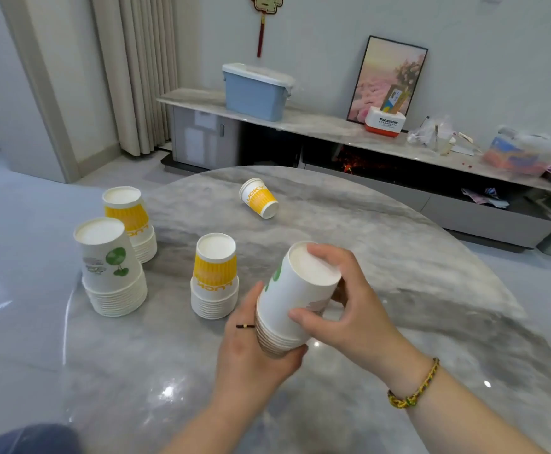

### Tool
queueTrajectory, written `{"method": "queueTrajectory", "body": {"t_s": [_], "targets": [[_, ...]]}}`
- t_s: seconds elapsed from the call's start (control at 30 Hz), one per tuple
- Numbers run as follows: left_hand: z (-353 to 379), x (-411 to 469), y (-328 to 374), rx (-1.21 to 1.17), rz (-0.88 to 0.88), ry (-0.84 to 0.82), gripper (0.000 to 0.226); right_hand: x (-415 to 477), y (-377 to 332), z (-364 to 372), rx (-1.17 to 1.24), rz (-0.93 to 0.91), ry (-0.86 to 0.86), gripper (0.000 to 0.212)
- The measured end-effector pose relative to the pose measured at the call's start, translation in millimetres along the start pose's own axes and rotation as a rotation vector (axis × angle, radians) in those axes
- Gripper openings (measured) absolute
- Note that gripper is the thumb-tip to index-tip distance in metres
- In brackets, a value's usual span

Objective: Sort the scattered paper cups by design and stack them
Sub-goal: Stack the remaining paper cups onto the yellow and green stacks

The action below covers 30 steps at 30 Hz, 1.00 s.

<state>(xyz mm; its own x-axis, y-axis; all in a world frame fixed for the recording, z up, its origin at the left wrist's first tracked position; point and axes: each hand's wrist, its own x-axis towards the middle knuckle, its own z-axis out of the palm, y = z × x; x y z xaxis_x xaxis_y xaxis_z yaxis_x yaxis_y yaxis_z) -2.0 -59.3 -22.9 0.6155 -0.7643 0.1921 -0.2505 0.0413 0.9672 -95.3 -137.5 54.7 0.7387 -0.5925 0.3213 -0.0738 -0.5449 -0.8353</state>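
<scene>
I hold a stack of white cups with a green leaf print (295,298) in both hands, above the near part of the grey marble table (415,257). The stack is upside down and tilted, with its base toward the right. My left hand (254,352) grips the rims at the lower end, fingers curled under them. My right hand (346,303) holds the upper cup: the thumb presses on its side and the fingers bend over the edge of the white base.

On the table, three other stacks stand upside down. At the left edge stands a stack with the same green leaf print (110,267). Just behind it, near the far left edge, is a stack of yellow cups (130,221). A second yellow stack (215,276) stands just left of my left hand, apart from it. One single yellow cup (259,198) lies on its side farther back, well apart from all the stacks, its open mouth toward the back left.

Behind the table, a low cabinet (326,124) along the wall carries a blue box with a lid (256,93) and a framed picture (387,77) leaning on the wall.
</scene>
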Motion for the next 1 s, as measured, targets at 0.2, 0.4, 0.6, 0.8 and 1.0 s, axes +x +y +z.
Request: {"method": "queueTrajectory", "body": {"t_s": [0.2,0.4,0.6,0.8,1.0], "targets": [[-90,18,33,0.065,0.108,0.192,0.075,50,-63,46,0.090,-0.105,-0.073,0.053],[-174,44,58,0.297,0.124,0.270,0.084,99,-109,103,0.119,-0.208,-0.098,0.060],[-198,72,48,0.352,0.112,0.266,0.089,121,-116,120,0.061,-0.171,-0.090,0.059],[-194,70,24,0.308,0.018,0.267,0.080,131,-97,142,-0.070,-0.087,-0.160,0.060],[-192,79,-8,0.296,-0.148,0.243,0.073,140,-84,161,-0.178,-0.030,-0.257,0.056]]}}
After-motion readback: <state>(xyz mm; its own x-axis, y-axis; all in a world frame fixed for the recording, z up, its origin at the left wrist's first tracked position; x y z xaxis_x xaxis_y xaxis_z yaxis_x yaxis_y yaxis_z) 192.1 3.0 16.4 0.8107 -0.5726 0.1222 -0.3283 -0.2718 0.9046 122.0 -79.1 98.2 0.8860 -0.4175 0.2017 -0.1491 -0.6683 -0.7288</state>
